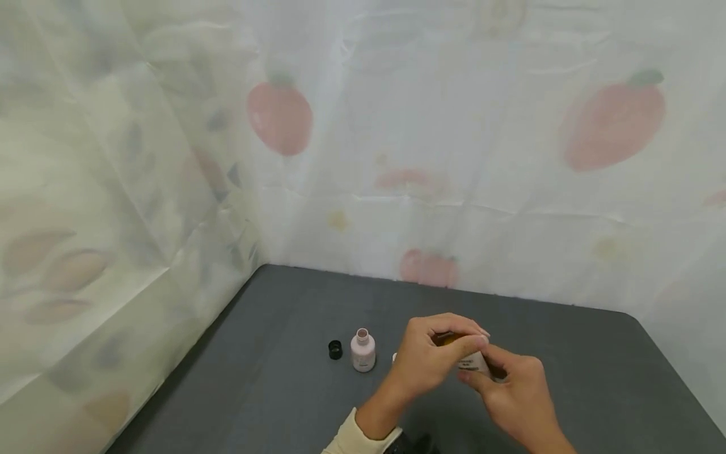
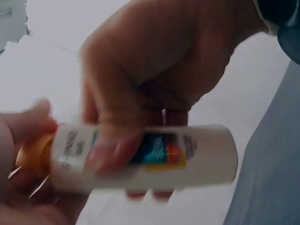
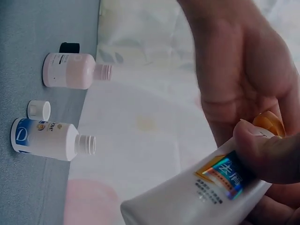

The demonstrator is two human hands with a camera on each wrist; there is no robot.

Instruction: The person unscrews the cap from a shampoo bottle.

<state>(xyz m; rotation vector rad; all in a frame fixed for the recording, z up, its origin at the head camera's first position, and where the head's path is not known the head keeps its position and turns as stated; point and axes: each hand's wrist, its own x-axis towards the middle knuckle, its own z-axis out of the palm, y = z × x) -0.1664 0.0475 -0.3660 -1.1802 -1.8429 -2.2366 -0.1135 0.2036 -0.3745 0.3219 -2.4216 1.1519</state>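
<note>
A white shampoo bottle (image 3: pixel 201 192) with a blue and gold label is held tilted above the table between both hands. My right hand (image 1: pixel 518 391) grips its body, the thumb (image 3: pixel 267 154) pressed beside the label. At the other end, my left hand (image 1: pixel 422 359) holds the gold cap (image 2: pixel 35 152) with its fingers. The cap is partly hidden by the fingers, and whether it is loose I cannot tell. In the left wrist view, the bottle (image 2: pixel 208 157) looks blurred.
An uncapped pink bottle (image 1: pixel 363 350) stands to the left, a black cap (image 1: pixel 335 350) beside it. In the right wrist view a white and blue bottle (image 3: pixel 49 139) has a bare threaded neck, with a white cap (image 3: pixel 39 110) alongside. Printed curtains hang behind the grey table (image 1: pixel 272 391).
</note>
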